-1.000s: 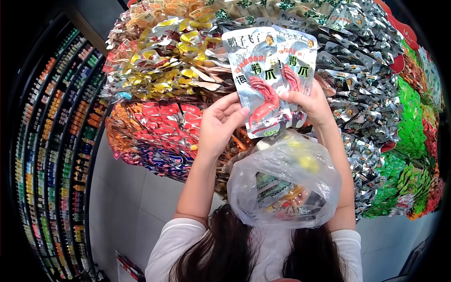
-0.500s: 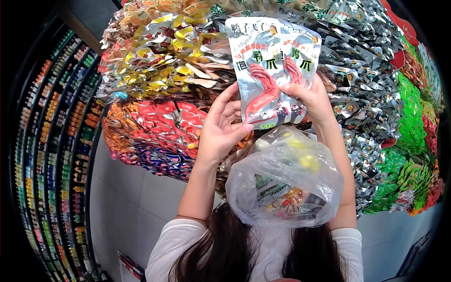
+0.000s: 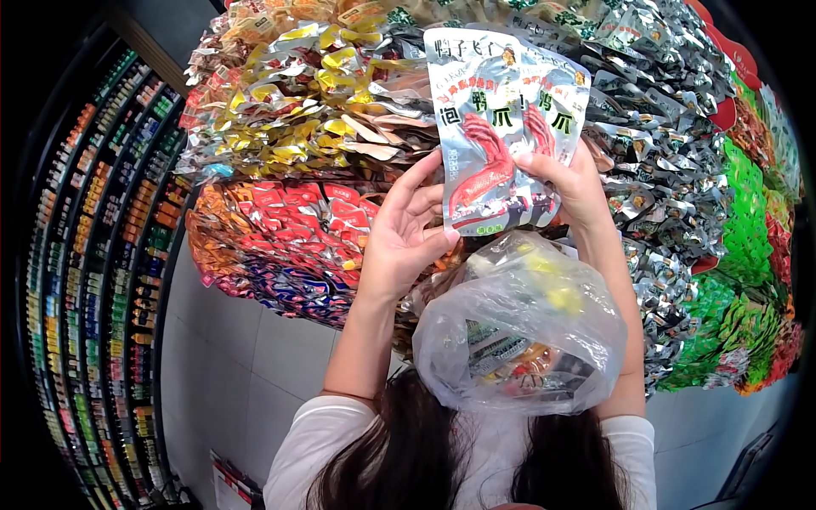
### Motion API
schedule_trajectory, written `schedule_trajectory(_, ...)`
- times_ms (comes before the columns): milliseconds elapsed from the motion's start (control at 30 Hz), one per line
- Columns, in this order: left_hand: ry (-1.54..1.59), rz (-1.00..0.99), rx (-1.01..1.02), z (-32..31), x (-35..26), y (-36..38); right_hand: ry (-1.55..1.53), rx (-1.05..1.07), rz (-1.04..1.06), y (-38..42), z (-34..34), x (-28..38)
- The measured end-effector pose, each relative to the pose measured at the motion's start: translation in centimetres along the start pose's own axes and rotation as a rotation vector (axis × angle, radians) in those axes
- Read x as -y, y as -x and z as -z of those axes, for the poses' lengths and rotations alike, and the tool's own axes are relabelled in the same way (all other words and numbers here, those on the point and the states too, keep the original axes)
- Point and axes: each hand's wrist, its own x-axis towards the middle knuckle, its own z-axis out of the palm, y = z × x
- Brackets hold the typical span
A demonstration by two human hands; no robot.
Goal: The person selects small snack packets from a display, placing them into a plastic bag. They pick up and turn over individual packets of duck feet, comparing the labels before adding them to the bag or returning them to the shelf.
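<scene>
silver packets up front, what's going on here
A person holds two overlapping silver packets up with the right grip, its thumb across their fronts. The left grip is at the front packet's left edge; whether it pinches is unclear. Below the packets, a see-through plastic bag with items inside is by the right forearm. Piles of colourful packages lie beyond.

Two overlapping flat silver foil pouches [image 3: 487, 166], upper centre, carry pinkish-red claw pictures with black and red lettering. The baggy translucent plastic bag [image 3: 501, 297] below is milky white, patched yellow. Glossy red wrappers [image 3: 297, 212] shine left of centre; bright green packets [image 3: 748, 204], right; the short-sleeved cloth shirt [image 3: 319, 442], bottom, is plain white.
</scene>
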Motion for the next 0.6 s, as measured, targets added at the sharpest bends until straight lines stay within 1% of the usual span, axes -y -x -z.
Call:
schedule_trajectory(200, -0.035, -0.019, -0.020, 0.2, 0.0, -0.7, 0.069, 0.003, -0.012, 0.1, 0.2, -0.3)
schedule_trajectory(267, -0.142, 0.041, -0.070, -1.0, -0.4, -1.5, 0.107, 0.001, -0.021, 0.2, 0.1, -0.3)
schedule_trajectory(300, -0.169, -0.049, -0.080, -1.2, 0.2, -1.9, 0.131, 0.012, -0.022, 0.3, 0.0, -0.3)
schedule_trajectory(400, -0.201, -0.068, -0.134, -0.3, 1.1, -2.3, 0.147, 0.043, -0.024, 0.3, 0.0, 0.1)
schedule_trajectory(467, -0.161, -0.136, -0.235, 0.2, 0.5, -2.6, 0.100, 0.003, -0.048, 0.2, 0.3, 0.0)
schedule_trajectory(567, -0.136, -0.183, -0.306, 2.0, -0.4, -2.6, 0.063, -0.020, -0.034, 0.0, 0.5, -0.1)
schedule_trajectory(600, -0.135, -0.187, -0.299, 2.1, -0.9, -2.5, 0.042, -0.021, -0.037, 0.0, 0.5, -0.2)
